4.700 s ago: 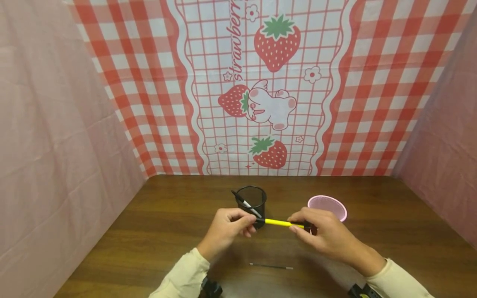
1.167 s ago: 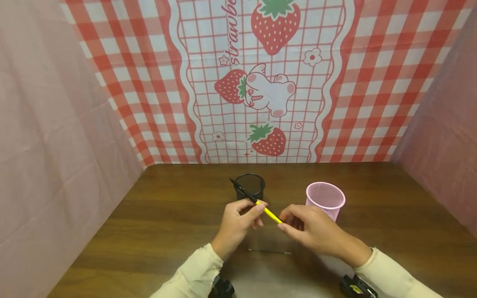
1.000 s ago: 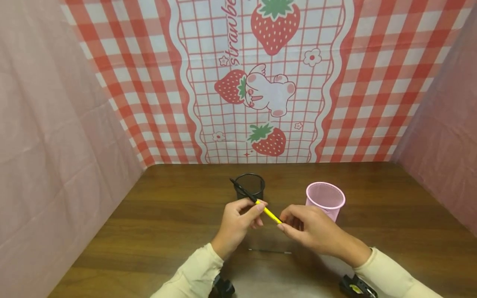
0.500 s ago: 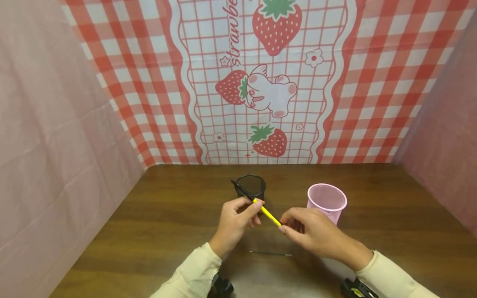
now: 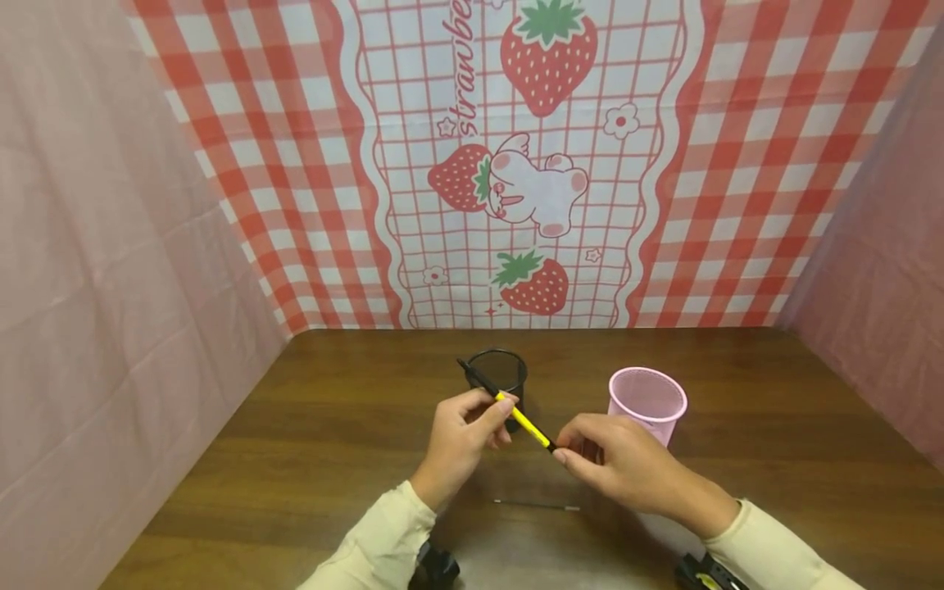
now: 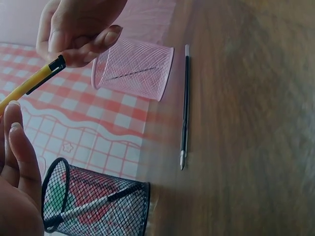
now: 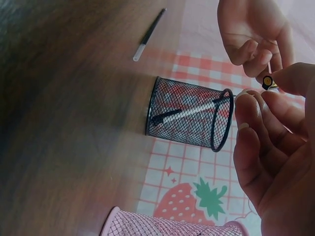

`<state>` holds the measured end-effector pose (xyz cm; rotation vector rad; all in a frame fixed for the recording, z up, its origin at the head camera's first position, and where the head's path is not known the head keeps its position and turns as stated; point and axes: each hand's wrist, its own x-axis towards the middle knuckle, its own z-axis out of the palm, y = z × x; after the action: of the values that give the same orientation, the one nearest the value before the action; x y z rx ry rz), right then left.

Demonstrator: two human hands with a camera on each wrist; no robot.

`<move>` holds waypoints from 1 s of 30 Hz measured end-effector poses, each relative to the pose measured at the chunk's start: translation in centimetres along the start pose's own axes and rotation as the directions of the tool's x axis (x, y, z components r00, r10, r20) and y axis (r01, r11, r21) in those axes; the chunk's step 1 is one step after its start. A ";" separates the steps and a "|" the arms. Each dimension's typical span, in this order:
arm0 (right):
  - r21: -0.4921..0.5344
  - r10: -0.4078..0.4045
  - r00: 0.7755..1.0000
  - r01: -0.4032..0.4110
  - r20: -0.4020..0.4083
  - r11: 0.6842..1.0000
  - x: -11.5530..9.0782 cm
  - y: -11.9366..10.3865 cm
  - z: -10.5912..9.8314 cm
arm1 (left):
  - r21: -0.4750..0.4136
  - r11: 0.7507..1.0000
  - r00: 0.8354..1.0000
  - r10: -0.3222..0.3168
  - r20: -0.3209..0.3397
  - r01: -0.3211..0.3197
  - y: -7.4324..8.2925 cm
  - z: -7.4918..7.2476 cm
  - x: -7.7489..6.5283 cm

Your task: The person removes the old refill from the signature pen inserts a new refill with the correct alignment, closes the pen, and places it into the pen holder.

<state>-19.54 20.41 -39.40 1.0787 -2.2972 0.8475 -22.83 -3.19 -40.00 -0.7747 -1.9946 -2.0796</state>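
Note:
My left hand (image 5: 453, 438) pinches a yellow-and-black pen (image 5: 527, 424) near its middle, thumb on top. The pen slants down to the right above the table. My right hand (image 5: 627, 463) holds the pen's black lower end between thumb and fingertips; a black clip shows there on the pen (image 6: 34, 84) in the left wrist view. Below both hands, a thin pen refill (image 5: 536, 505) lies on the table. Behind the left hand stands a black mesh pen cup (image 5: 519, 393). Inside it leans a white pen with black ends (image 6: 86, 209).
A pink mesh pen cup (image 5: 674, 426) stands behind the right hand. The brown wooden table (image 5: 332, 459) ends at a red checked strawberry cloth (image 5: 420, 246), with pink cloth (image 5: 147, 287) at the sides. Black devices (image 5: 435, 565) sit at both wrists.
Since the oldest frame, the pen has turned from nearly level to slanting, and the right hand has shifted to its end. Lately the left hand moves slightly left, and more of the black lower end shows.

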 end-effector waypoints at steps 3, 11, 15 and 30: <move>0.003 -0.010 1.000 0.010 0.002 1.000 0.1 0.0 0.0 | 0.010 1.000 1.000 0.013 -0.016 -0.013 0.1 -0.2 0.2; 0.002 -0.021 1.000 0.021 0.012 1.000 -0.1 -0.1 0.1 | 0.007 1.000 0.999 0.010 -0.031 -0.010 0.2 -0.5 0.2; 0.006 -0.019 1.000 0.019 0.020 1.000 -0.1 0.0 0.2 | 0.004 1.000 0.999 0.024 -0.037 -0.024 0.2 -0.6 0.4; -0.033 -0.002 0.999 0.004 0.038 0.999 -0.3 -0.1 -0.1 | -0.015 0.999 0.992 0.038 -0.117 -0.040 0.6 -0.9 1.2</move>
<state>-19.26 20.55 -39.44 1.0923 -2.3320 0.7911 -23.84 -3.79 -38.91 -0.6733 -1.8885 -2.0720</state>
